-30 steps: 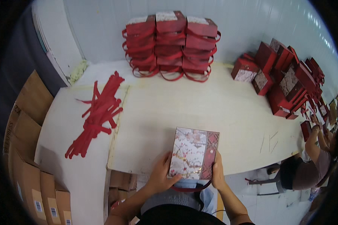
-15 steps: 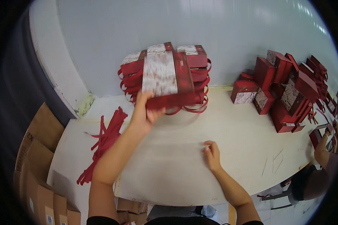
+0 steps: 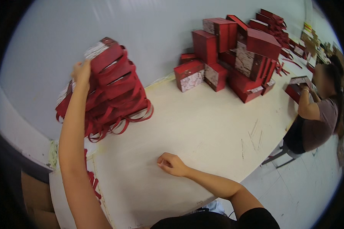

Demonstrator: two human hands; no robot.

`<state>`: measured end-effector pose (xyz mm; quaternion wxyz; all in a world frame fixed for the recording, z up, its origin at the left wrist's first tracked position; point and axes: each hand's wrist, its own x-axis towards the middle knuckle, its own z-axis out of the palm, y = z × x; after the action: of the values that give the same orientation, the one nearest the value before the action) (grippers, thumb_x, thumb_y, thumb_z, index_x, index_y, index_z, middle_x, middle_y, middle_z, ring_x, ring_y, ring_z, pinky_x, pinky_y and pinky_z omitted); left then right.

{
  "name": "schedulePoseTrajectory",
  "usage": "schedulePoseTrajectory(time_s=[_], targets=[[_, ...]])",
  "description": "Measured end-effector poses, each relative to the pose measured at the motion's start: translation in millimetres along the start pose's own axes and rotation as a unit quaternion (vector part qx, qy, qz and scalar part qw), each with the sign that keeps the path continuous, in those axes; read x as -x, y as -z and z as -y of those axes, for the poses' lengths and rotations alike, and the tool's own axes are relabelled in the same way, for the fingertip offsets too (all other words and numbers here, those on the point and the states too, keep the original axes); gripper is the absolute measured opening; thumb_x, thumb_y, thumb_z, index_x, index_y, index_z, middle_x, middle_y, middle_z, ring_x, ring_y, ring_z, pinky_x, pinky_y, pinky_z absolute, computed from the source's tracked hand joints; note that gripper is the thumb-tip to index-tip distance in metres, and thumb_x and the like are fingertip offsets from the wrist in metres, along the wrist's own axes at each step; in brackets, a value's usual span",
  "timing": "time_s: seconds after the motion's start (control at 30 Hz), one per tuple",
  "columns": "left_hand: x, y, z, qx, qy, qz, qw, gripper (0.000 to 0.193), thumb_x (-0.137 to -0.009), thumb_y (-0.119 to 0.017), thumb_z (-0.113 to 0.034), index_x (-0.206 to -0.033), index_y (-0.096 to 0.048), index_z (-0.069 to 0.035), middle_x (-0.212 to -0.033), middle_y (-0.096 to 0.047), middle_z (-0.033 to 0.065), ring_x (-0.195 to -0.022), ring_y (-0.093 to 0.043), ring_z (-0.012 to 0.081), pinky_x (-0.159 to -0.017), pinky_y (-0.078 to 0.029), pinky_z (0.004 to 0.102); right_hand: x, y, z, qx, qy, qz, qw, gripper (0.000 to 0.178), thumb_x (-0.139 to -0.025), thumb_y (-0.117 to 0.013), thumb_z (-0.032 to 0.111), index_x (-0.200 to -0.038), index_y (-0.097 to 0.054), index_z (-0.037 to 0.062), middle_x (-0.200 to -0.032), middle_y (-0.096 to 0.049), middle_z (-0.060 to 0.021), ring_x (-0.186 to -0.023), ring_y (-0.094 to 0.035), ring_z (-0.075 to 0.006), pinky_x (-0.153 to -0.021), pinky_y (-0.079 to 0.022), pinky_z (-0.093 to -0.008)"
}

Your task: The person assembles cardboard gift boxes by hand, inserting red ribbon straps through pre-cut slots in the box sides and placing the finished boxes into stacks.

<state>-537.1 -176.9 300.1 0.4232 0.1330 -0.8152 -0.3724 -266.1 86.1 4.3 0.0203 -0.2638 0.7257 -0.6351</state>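
My left hand reaches out to the top of a stack of dark red boxes against the wall at the left. Its fingers are loosely bent and a little apart beside an upper box with a white patterned panel, and I see nothing between them. Red ribbon loops hang from the boxes' sides. My right hand rests over the bare table in front of me, fingers curled in, with nothing visible in it. Loose red ribbons lie at the left, mostly hidden behind my left forearm.
The pale table runs away to the right along the wall. A heap of red boxes stands farther back on it. At the right, a seated co-worker handles an open red box. Brown cardboard is at the lower left.
The view has swung to the right. My left hand, which held a red box above the table, is now at the stack without a box plainly in it. My right hand stays curled.
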Motion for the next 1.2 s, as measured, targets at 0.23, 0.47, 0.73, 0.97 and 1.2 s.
schedulePoseTrajectory(time_s=[0.23,0.47,0.73,0.97,1.2], targets=[[253,131,41,-0.074,-0.435,0.093,0.892,0.052,-0.074,-0.058,-0.003,-0.124,-0.043,0.002,-0.129,-0.036,0.0224,-0.117,-0.04,0.0359,-0.093,-0.037,0.0436,7,49,-20,-0.029,-0.021,-0.205,0.978,0.045,-0.077,-0.067,0.011,-0.117,-0.045,0.0055,-0.106,-0.048,-0.0094,-0.077,-0.052,-0.0142,-0.065,-0.045,-0.0291],[357,238,106,-0.22,-0.302,0.158,0.914,0.031,-0.076,-0.055,-0.003,-0.106,-0.054,0.003,-0.119,-0.047,0.0202,-0.103,-0.05,0.0325,-0.082,-0.044,0.0426,-24,376,98,0.142,0.139,-0.809,0.553,0.09,-0.07,-0.076,0.044,-0.13,-0.029,-0.0027,-0.127,-0.033,-0.0204,-0.114,-0.039,-0.0282,-0.098,-0.032,-0.037],[403,239,148,-0.063,-0.051,0.119,0.99,0.033,-0.076,-0.059,-0.006,-0.107,-0.051,0.002,-0.12,-0.044,0.0177,-0.101,-0.049,0.028,-0.08,-0.044,0.0347,-39,454,170,-0.318,-0.103,-0.656,0.677,0.07,-0.066,-0.073,0.049,-0.119,-0.045,0.0128,-0.121,-0.046,-0.0078,-0.107,-0.045,-0.0286,-0.08,-0.04,-0.0488],[409,220,110,0.091,-0.01,0.168,0.982,0.031,-0.074,-0.051,0.004,-0.104,-0.049,-0.003,-0.124,-0.039,0.0126,-0.105,-0.045,0.0211,-0.08,-0.042,0.0319,-17,383,160,-0.321,0.144,-0.533,0.769,0.038,-0.078,-0.058,0.035,-0.106,-0.048,0.0114,-0.102,-0.055,-0.0068,-0.084,-0.055,-0.0238,-0.06,-0.046,-0.0366],[436,194,95,0.238,0.042,0.255,0.936,0.032,-0.082,-0.055,-0.005,-0.114,-0.05,-0.003,-0.123,-0.043,0.0117,-0.107,-0.046,0.0196,-0.086,-0.042,0.0313,56,171,98,0.209,0.224,-0.432,0.848,0.066,-0.068,-0.072,0.013,-0.125,-0.039,0.0021,-0.12,-0.048,-0.0119,-0.103,-0.049,-0.0242,-0.087,-0.04,-0.0347]])
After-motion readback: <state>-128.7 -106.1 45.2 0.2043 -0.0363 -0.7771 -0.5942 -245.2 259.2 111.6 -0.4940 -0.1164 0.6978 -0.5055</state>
